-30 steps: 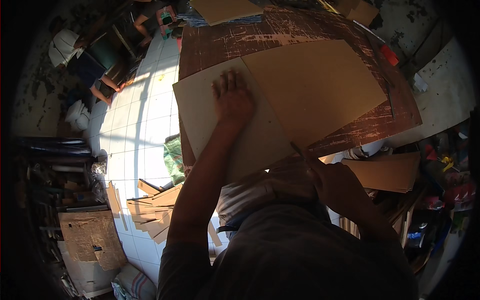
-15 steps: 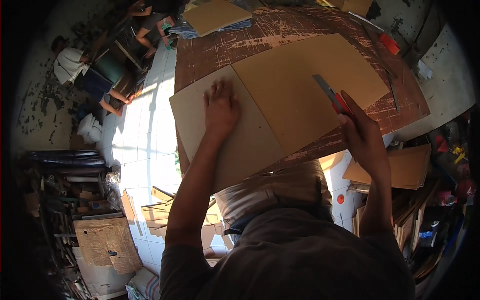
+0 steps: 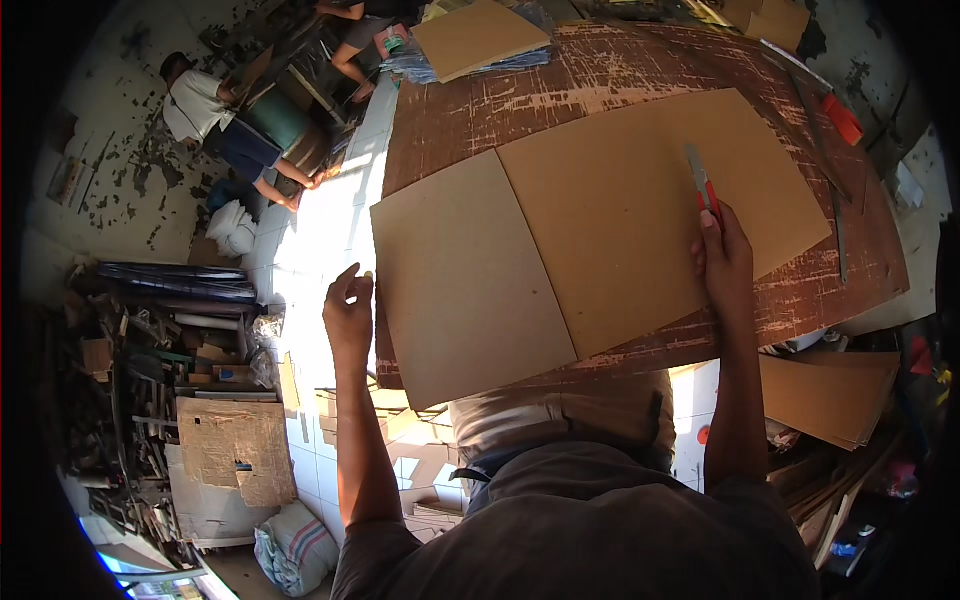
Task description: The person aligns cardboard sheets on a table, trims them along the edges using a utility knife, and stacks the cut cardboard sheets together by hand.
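A grey cardboard sheet [image 3: 470, 290] lies at the left of the worktable, its lower part jutting past the near edge. To its right is a larger brown cardboard sheet [image 3: 620, 210], meeting it along a slanted line; whether one overlaps the other I cannot tell. My right hand [image 3: 725, 255] is closed around the red handle of a utility knife [image 3: 697, 172], its long blade pointing away from me above the brown sheet. Just off the grey sheet's left edge is my left hand [image 3: 349, 312], fingers bent and slightly apart, with nothing visible in them.
The scratched reddish-brown worktable [image 3: 570, 75] carries a cardboard stack [image 3: 480, 40] at the far left, and a dark metal strip [image 3: 842, 240] and an orange-red object [image 3: 842, 120] at right. More cardboard sheets [image 3: 835, 390] stand lower right. Another person [image 3: 205, 105] works at far left.
My left hand has lifted off the grey sheet and moved left past its edge. My right hand still holds the utility knife, turned more upright. The whole view has shifted.
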A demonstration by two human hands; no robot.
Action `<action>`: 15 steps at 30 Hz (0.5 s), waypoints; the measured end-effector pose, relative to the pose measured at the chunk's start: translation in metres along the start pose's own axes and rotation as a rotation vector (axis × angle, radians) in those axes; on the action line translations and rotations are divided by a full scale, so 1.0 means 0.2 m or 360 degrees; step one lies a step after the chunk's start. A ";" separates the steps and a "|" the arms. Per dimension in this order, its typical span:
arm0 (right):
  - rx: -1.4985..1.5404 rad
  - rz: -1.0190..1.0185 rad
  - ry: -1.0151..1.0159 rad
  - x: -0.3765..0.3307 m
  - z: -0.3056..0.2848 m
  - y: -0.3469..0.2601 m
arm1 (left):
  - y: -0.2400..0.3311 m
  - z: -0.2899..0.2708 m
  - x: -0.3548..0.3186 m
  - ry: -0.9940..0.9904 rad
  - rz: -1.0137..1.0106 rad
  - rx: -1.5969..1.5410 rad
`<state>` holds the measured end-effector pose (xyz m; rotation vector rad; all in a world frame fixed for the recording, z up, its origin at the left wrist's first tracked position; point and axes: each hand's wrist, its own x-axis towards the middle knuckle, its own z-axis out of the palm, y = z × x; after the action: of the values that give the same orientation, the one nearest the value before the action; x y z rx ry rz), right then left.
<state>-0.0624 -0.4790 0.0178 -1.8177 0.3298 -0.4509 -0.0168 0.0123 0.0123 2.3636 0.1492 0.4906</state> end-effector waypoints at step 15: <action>0.0021 0.0014 -0.0077 0.00 0.00 0.01 | 0.10 0.07 0.11 -0.0437 -0.0368 -0.0407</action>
<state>-0.0622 -0.4788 0.0162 -1.8107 0.3009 -0.4016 0.0073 -0.0054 0.0231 2.1038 0.2161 0.0667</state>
